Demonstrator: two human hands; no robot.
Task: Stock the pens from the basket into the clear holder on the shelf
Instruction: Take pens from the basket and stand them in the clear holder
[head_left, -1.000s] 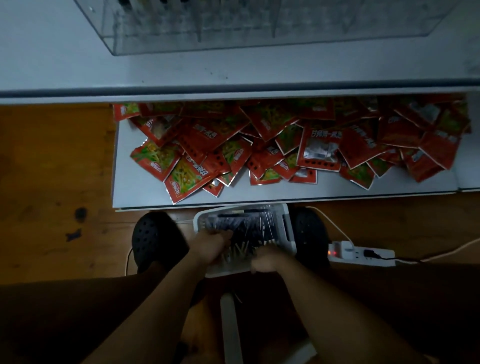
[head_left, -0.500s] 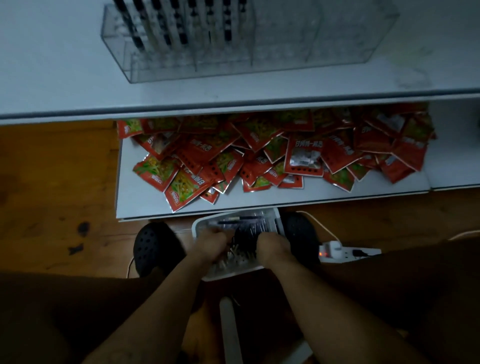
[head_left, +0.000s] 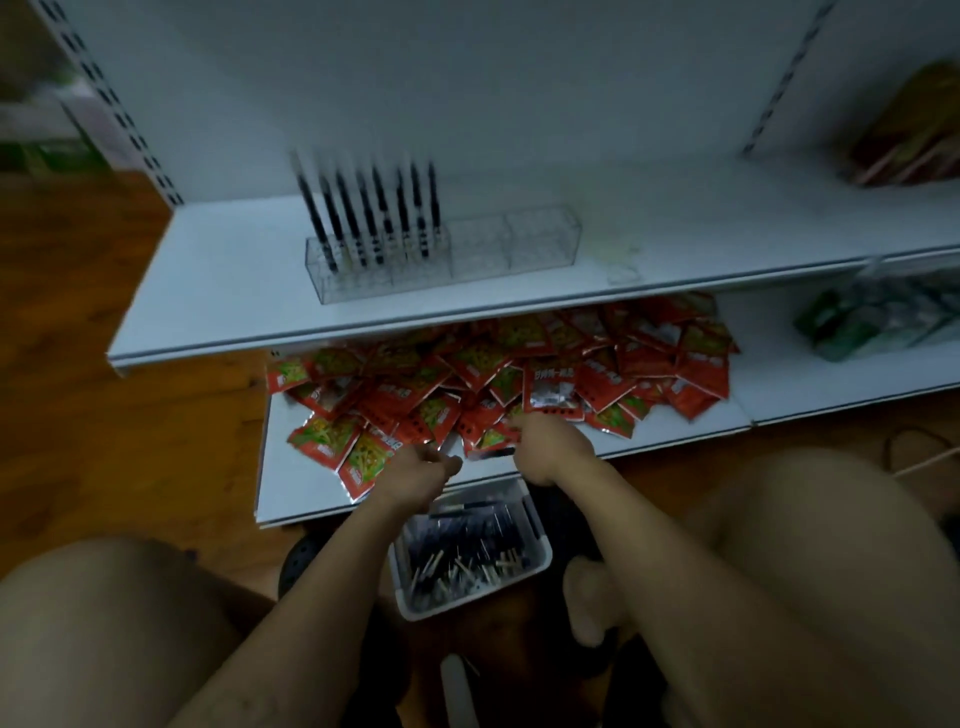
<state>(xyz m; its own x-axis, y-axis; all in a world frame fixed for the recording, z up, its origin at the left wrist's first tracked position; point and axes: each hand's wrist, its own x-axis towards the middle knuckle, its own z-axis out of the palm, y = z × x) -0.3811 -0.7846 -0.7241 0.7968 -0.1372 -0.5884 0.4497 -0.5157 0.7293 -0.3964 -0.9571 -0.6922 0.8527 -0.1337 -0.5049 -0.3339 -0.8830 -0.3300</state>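
On the upper shelf (head_left: 234, 270) stands the clear holder (head_left: 519, 244), with black pens (head_left: 374, 218) upright in its left end. Red packets (head_left: 571, 364) cover the lower shelf (head_left: 296, 483). A white basket (head_left: 543, 558) of pens sits on the floor (head_left: 130, 441). Above it, the right hand (head_left: 550, 447) curls round one end of a dark pen (head_left: 491, 453). The left hand (head_left: 418, 467) is curled just beside the other end; blur hides whether it grips.

About eight pens (head_left: 374, 218) stand in one clear holder (head_left: 519, 244); one basket (head_left: 542, 564), two hands (head_left: 418, 470) (head_left: 548, 447), many red packets (head_left: 602, 379).
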